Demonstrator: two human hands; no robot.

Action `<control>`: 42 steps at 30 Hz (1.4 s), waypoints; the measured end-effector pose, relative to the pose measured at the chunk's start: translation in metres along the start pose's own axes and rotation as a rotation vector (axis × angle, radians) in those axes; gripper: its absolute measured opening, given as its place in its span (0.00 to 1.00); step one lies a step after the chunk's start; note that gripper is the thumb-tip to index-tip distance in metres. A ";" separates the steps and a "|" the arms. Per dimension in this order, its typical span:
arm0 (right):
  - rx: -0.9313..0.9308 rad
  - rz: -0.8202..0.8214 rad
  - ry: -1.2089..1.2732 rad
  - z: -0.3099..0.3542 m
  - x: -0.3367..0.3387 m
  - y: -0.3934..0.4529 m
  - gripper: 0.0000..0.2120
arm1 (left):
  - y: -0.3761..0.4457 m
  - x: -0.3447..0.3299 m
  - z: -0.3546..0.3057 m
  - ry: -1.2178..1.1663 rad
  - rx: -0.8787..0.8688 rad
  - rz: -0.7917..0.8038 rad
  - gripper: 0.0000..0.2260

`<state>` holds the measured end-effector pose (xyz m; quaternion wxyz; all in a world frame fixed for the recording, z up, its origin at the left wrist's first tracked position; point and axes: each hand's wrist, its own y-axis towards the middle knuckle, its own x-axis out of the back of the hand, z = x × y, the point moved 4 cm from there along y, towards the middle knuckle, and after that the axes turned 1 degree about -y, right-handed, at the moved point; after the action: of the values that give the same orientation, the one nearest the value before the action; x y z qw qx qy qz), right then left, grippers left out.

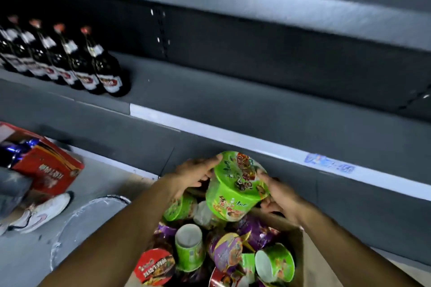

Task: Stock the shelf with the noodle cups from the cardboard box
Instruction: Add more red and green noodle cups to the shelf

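Forearms: both reach forward from the bottom edge, over the cardboard box toward the shelving.
Box contents: under and behind the grip, a jumble of noodle cups in green, purple and red, some on their sides, some bottom-up.
Held thing: green noodle cup, lifted clear of the pile, just above the box's far end.
Grip: two-handed; left hand has fingers curled over the rim on its side, right hand cups the opposite wall and lid edge. Both are holding the cup, neither is free.
Cup axis: tilted, lid facing up and toward the camera, base pointing down and toward the left forearm.
Shelf: ahead of and above the grip; bare grey board lies straight beyond the cup.
Key relation: the open board sits forward and up from the grip, so my guess is the cup needs righting to vertical on the way.
Nearer hand: about level; the left seems slightly closer to the shelf edge.
Neighbours: dark bottles stand far to the left of the grip.
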<state>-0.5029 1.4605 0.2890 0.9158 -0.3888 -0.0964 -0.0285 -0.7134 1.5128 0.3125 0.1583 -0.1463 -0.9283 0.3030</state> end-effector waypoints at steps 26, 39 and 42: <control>0.816 0.056 0.206 0.317 0.152 -0.231 0.09 | -0.166 0.024 -0.351 -0.424 -0.643 0.249 0.26; 0.965 -0.149 0.199 0.361 0.126 -0.237 0.09 | -0.160 0.007 -0.388 0.082 -1.087 -0.365 0.36; 0.964 -0.140 0.280 0.367 0.129 -0.230 0.21 | -0.160 0.010 -0.390 0.129 -1.086 -0.349 0.38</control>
<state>-0.4623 1.5672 0.7264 0.9912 0.0932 -0.0007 -0.0939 -0.6013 1.5942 0.7110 0.1646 -0.0693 -0.9496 -0.2575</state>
